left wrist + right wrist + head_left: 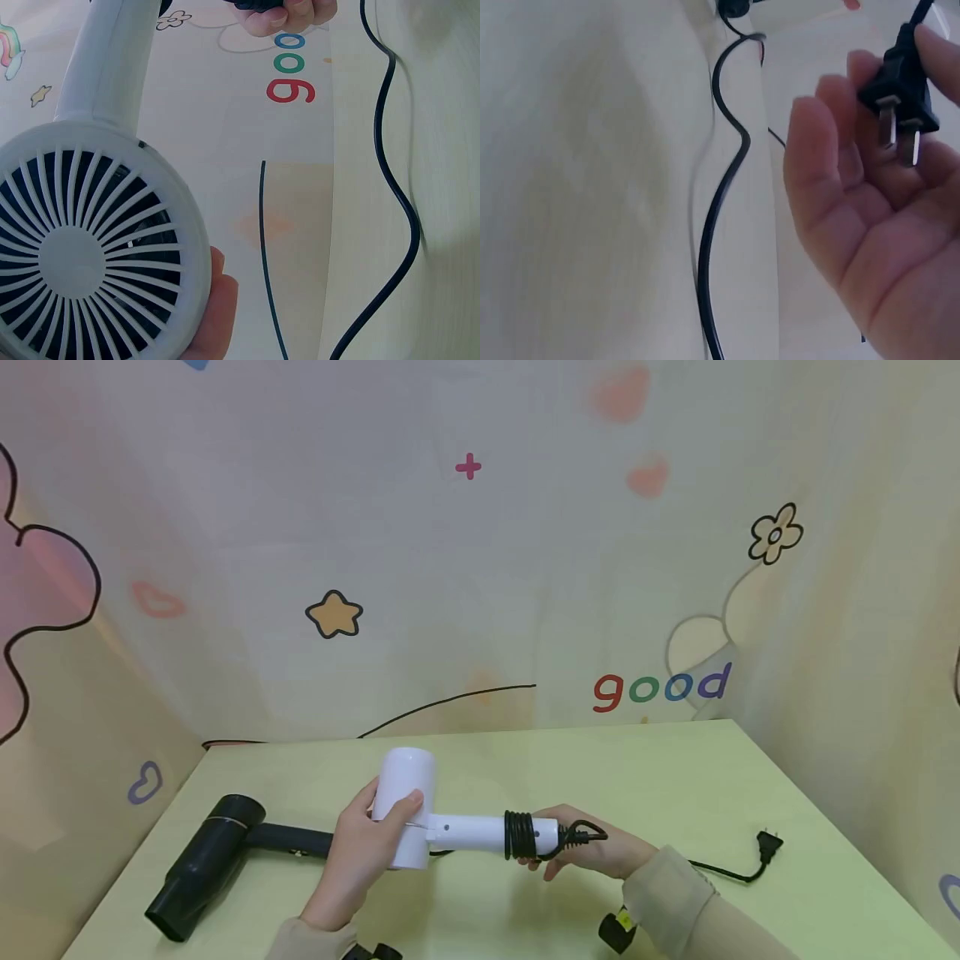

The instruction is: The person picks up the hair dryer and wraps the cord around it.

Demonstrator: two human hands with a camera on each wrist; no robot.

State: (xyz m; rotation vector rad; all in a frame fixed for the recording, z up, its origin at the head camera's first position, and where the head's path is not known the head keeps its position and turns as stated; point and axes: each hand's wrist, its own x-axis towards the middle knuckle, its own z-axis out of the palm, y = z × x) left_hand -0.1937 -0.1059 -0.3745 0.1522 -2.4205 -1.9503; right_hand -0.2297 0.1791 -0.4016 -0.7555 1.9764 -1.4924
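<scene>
A white hair dryer [468, 832] is held above the table, its handle pointing right. My left hand [360, 852] grips its barrel, thumb across the near side. The round slotted grille [71, 262] fills the lower left of the left wrist view. A black cord [519, 835] is wound several turns around the handle near its end. My right hand [600, 847] is at that end, partly hidden behind the cord. In the right wrist view, a two-pin plug [900, 86] is pinched between the thumb and fingers, prongs pointing toward the palm.
A black hair dryer [198, 868] lies on the pale table [480, 910] at left, its handle end hidden behind the left hand. A black cord [390, 150] runs across the table to a plug [768, 843] at right. A patterned curtain [480, 568] stands behind.
</scene>
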